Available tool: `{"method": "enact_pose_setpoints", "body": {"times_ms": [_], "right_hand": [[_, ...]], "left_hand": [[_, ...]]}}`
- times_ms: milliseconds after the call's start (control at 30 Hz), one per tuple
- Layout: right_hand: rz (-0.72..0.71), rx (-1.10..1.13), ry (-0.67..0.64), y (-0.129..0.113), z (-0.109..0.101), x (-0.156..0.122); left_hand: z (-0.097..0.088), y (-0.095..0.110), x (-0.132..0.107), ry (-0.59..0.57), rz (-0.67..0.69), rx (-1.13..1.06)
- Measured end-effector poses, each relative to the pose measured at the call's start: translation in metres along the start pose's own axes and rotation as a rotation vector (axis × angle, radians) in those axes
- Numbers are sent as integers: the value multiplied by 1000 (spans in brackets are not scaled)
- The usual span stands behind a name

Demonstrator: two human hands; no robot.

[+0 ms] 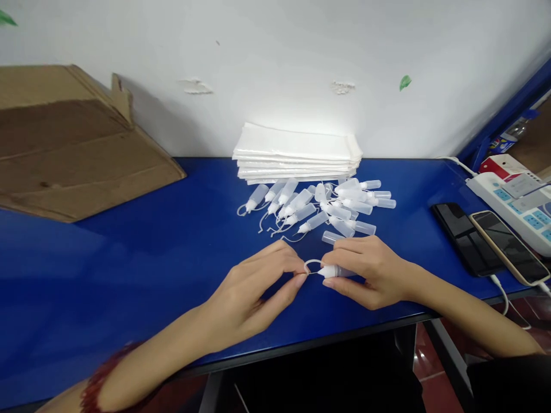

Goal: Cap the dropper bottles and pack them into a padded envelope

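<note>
White, cloudy plastic made up the small bottle (329, 272), which was just right of and below the middle of the frame. It lay on its side at the blue counter (107, 281). Its long way ran almost straight across the frame, with the pointy nose to the left and the other end to the right, partly hidden by fingers. The right hand (368, 269) was the nearer one: its fingers were clamped around the bottle, just behind the nose. The left hand (253, 292) faced the nose from the left. Its thumb and pointing finger were pinched together on the end of the bendy strap (313, 261), which made a little arch by the nose. A thin needle (314, 273) stuck out of the nose, straight toward that pinch. I could not tell if its point touched the strap's end. One loose bottle (330, 237) lay just above the right hand, near the pile of bottles (301, 201).
</note>
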State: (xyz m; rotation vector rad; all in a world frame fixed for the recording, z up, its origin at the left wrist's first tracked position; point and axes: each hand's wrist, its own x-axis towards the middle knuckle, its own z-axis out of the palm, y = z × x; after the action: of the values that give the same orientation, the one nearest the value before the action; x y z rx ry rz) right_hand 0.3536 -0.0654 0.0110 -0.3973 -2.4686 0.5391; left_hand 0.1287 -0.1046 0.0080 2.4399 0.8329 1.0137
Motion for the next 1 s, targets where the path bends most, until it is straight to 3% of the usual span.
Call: {"method": "enact_pose_setpoints", "body": {"times_ms": [300,633,833,1000], "right_hand": [[-12,-36,-40,-3,0,-1],[-113,-282,-141,-13,8,-5],[-166,-394,-87,-15,12,-4],[-92,-296,-34,-8,2,-1]], "left_hand": [[4,2,0,22,26,-20],[16,7,-6,-30,168,124],[19,6,-6,-64,250,248],[7,-3,-3,18,193,304]]}}
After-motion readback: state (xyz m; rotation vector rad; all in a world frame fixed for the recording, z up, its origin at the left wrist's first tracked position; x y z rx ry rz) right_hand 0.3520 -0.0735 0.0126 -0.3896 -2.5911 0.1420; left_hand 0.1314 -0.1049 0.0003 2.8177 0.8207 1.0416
